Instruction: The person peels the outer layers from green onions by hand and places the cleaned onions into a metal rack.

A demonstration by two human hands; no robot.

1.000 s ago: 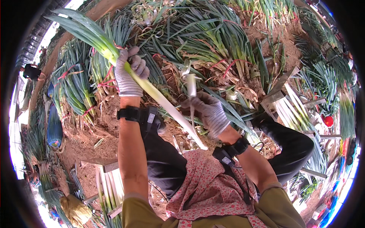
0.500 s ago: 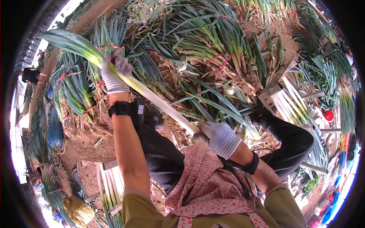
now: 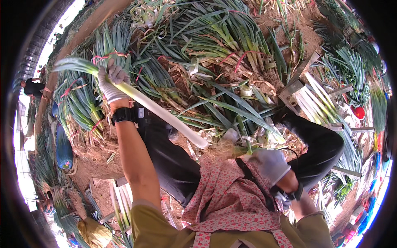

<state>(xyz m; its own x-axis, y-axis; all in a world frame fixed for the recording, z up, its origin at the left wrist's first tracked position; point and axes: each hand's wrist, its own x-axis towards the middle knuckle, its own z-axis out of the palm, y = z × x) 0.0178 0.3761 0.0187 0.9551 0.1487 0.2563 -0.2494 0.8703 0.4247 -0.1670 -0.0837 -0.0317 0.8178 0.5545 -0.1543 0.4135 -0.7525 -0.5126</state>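
My left hand (image 3: 113, 80), in a striped knit glove, is closed around a large green onion (image 3: 165, 113) near where its green leaves begin. The leaves point to the far left, and the smooth white shaft slants down to the right, its lower end free above my lap. My right hand (image 3: 269, 164), also gloved, is blurred beside my right thigh, apart from the shaft. Its fingers are smeared, so their closure is unclear. Between that hand and the shaft's end is a blurred tangle of pale roots (image 3: 222, 151), with a bit of green close to the fingers.
Tied bundles of green onions (image 3: 237, 41) lie ahead, with more bundles (image 3: 78, 101) at the left. Cleaned white stalks (image 3: 310, 101) rest in a metal-and-wood rack (image 3: 292, 89) at the right. Another rack of stalks (image 3: 123, 198) stands by my left elbow. Peelings litter the soil.
My right hand has left the onion's lower end and moved right and toward me. The root end now shows smooth and white. My left hand has shifted slightly left with the onion.
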